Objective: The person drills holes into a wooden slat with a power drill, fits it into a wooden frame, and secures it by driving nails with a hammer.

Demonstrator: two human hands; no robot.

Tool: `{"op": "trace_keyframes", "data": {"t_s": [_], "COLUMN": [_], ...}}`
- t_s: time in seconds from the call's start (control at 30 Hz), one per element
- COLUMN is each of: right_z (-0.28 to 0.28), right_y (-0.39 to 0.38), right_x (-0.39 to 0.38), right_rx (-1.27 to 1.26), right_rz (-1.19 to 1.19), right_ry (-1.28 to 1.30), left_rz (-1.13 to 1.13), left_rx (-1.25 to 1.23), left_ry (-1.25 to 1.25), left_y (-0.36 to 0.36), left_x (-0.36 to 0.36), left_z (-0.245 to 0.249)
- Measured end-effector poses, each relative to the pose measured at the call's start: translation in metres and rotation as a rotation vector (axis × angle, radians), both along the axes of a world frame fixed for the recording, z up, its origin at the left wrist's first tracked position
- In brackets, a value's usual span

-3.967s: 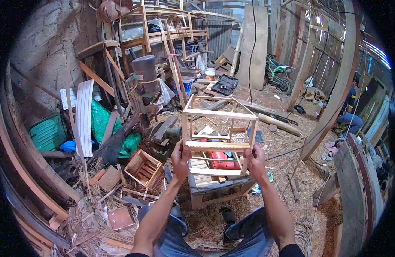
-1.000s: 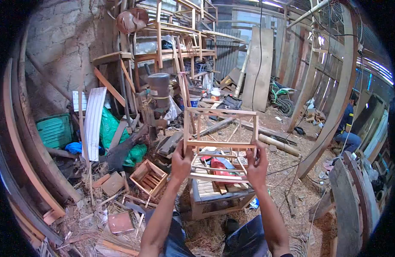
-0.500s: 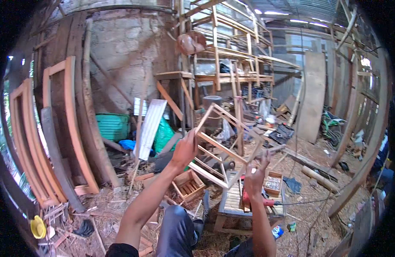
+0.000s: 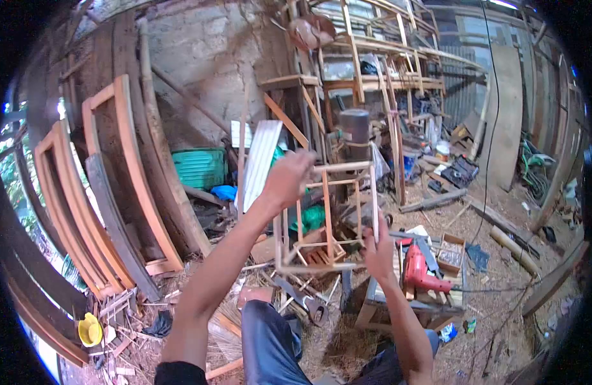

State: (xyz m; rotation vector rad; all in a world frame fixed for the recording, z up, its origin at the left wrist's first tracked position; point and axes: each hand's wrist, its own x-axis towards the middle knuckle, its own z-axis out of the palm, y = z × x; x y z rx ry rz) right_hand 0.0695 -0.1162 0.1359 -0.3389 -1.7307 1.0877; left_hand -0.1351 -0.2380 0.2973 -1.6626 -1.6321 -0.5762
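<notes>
An open box-shaped frame of thin wooden slats (image 4: 328, 218) hangs in the air in front of me, turned upright and a little blurred. My left hand (image 4: 288, 178) grips its upper left corner. My right hand (image 4: 379, 247) grips its lower right edge. Below the right hand stands a low slatted wooden bench (image 4: 386, 301) with a red power drill (image 4: 416, 269) and a small wooden box of small parts (image 4: 450, 251) on it. My knees in dark jeans are at the bottom of the view.
Curved wooden door frames (image 4: 116, 186) lean on the stone wall at left. A green crate (image 4: 194, 168), a white corrugated sheet (image 4: 260, 163) and a dark cylinder machine (image 4: 355, 133) stand behind. Wooden racks (image 4: 379, 58), planks, a yellow tub (image 4: 89, 330) and scraps litter the straw-covered floor.
I have swung the slat frame leftward and turned it more upright. My view has panned left, so the bench and drill now sit at the lower right.
</notes>
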Motion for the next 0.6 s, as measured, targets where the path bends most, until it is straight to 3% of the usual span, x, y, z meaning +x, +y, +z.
{"op": "trace_keyframes", "data": {"t_s": [0.03,0.07,0.17,0.23,0.3,0.4,0.43,0.5,0.57,0.6], "right_z": [0.004,0.003,0.003,-0.005,-0.025,-0.031,-0.014,-0.002,-0.008,0.007], "right_y": [-0.012,-0.022,-0.042,-0.051,-0.051,-0.061,-0.072,-0.085,-0.085,-0.086], "right_x": [-0.006,-0.016,-0.041,-0.056,-0.072,-0.089,-0.084,-0.084,-0.088,-0.075], "right_rx": [-0.143,-0.139,-0.229,-0.310,-0.166,-0.055,-0.240,-0.270,-0.178,-0.301], "right_rz": [0.006,-0.059,-0.110,-0.114,-0.237,-0.387,-0.254,-0.207,-0.150,0.012], "right_ry": [-0.043,-0.007,-0.019,-0.069,-0.075,-0.052,-0.092,-0.083,-0.002,-0.088], "left_rz": [0.063,0.128,0.258,0.042,-0.021,0.116,0.184,0.195,0.284,0.252], "left_rx": [0.167,0.247,-0.059,-0.134,-0.245,-0.328,-0.330,-0.306,-0.317,-0.291], "left_ry": [-0.014,-0.241,-0.828,-0.918,-0.955,-0.882,-0.833,-0.806,-0.583,-0.574], "left_y": [0.001,-0.007,-0.003,0.001,0.002,0.006,0.002,0.005,0.012,0.009], "left_x": [0.010,0.026,0.012,-0.015,-0.024,-0.021,-0.011,-0.017,-0.037,-0.040], "left_z": [0.001,-0.006,-0.066,-0.101,-0.103,-0.093,-0.086,-0.088,-0.102,-0.100]}}
